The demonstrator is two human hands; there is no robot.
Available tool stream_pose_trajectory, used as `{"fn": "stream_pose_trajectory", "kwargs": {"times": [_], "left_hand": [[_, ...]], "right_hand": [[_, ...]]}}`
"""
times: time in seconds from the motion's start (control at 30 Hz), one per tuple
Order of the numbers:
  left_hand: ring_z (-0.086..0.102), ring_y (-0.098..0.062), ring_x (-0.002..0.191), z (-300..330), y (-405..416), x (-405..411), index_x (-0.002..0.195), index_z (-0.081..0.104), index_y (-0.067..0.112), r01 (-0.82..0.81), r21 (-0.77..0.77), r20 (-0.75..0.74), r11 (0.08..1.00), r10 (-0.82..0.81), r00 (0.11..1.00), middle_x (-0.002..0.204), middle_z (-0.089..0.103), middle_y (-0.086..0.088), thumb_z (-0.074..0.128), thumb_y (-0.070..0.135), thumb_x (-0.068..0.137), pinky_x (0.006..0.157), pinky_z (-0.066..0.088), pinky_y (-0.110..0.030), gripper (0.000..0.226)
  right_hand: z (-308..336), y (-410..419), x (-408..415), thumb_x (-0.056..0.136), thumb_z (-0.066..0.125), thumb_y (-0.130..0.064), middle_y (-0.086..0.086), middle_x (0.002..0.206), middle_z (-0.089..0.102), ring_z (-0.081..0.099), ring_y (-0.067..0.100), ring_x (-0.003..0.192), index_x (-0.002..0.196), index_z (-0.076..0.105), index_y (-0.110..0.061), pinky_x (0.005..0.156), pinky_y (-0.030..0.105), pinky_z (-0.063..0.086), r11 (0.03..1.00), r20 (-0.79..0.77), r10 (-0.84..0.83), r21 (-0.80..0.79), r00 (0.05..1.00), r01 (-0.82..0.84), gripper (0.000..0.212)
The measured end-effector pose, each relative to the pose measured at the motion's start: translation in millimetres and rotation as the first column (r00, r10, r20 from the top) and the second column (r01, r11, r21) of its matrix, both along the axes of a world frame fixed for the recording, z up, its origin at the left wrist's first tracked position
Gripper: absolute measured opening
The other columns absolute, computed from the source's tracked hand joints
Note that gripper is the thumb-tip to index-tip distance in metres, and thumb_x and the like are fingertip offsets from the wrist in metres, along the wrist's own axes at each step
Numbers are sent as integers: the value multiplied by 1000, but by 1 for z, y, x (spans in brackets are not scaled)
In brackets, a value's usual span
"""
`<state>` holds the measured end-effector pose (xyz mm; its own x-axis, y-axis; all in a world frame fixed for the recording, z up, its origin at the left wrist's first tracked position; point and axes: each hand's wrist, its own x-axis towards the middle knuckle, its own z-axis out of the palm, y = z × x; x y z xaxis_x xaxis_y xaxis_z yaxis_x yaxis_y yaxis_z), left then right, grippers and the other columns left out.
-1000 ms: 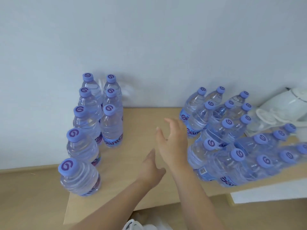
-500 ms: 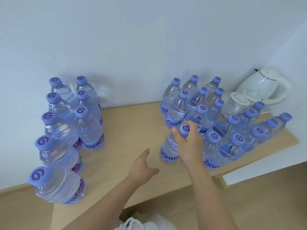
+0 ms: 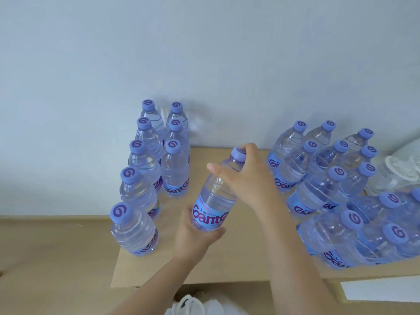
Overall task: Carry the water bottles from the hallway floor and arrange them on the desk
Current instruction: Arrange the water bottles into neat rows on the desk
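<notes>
Held bottle (image 3: 214, 196): tilted, cap toward 1 o'clock, above the desk (image 3: 245, 258) centre.
Right hand (image 3: 244, 176): forearm reaching from 5 o'clock, fingers curled around its neck.
Left hand (image 3: 193, 237): fingers cupping its base.

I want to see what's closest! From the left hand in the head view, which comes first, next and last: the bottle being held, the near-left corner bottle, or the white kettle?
1. Held bottle: the left hand grips its base.
2. Near-left corner bottle: standing to the hand's left.
3. White kettle: far right, by the wall.
</notes>
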<state>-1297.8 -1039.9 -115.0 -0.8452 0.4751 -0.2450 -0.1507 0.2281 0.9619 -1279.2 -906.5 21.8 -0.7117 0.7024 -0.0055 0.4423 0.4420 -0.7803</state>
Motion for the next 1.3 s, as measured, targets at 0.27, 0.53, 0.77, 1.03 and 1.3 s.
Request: {"fn": "stream_pose_trajectory", "kwargs": {"times": [0.27, 0.53, 0.77, 1.03, 1.3], "left_hand": [[62, -1, 79, -10, -33, -10, 91, 40, 33, -206, -127, -25, 970, 205, 979, 89, 62, 9, 85, 23, 61, 61, 44, -14, 55], [40, -20, 129, -13, -41, -13, 148, 15, 24, -154, -199, 40, 968, 165, 986, 143, 40, 4, 67, 9, 77, 106, 38, -37, 90], [28, -11, 137, -14, -43, -15, 150, 12, 21, -121, -165, 77, 979, 135, 988, 150, 29, 8, 62, 7, 81, 106, 26, -21, 87], [40, -26, 131, -15, -36, -20, 149, 9, 25, -156, -221, 104, 963, 183, 978, 145, 40, -2, 62, 15, 82, 107, 36, -40, 86], [47, -4, 92, -12, -16, -5, 150, 10, 17, -191, -205, 249, 960, 240, 938, 121, 42, 9, 63, 12, 83, 73, 37, -20, 86]], "right_hand": [[-22, -42, -34, 60, 80, -47, -11, 87, 61, 59, 13, 83, 89, 54, -25, 73, 31, 49, 971, 36, 210, -122, 977, -204, 45], [-41, -70, -53, 61, 83, -41, -1, 84, 64, 59, 20, 79, 86, 55, -14, 70, 34, 49, 972, 5, 230, -41, 973, -229, 46], [-51, -84, -64, 61, 79, -52, -4, 76, 54, 52, 21, 72, 84, 47, -13, 57, 31, 38, 981, 60, 139, 128, 988, -146, 56], [-54, -90, -66, 66, 75, -57, -3, 90, 48, 49, 22, 88, 91, 41, -14, 64, 32, 36, 966, 107, 143, 203, 984, -162, 60], [-56, -68, -31, 71, 68, -57, 0, 120, 49, 42, 19, 116, 126, 47, -13, 88, 21, 32, 973, 15, 226, 51, 974, -227, 74]]}}
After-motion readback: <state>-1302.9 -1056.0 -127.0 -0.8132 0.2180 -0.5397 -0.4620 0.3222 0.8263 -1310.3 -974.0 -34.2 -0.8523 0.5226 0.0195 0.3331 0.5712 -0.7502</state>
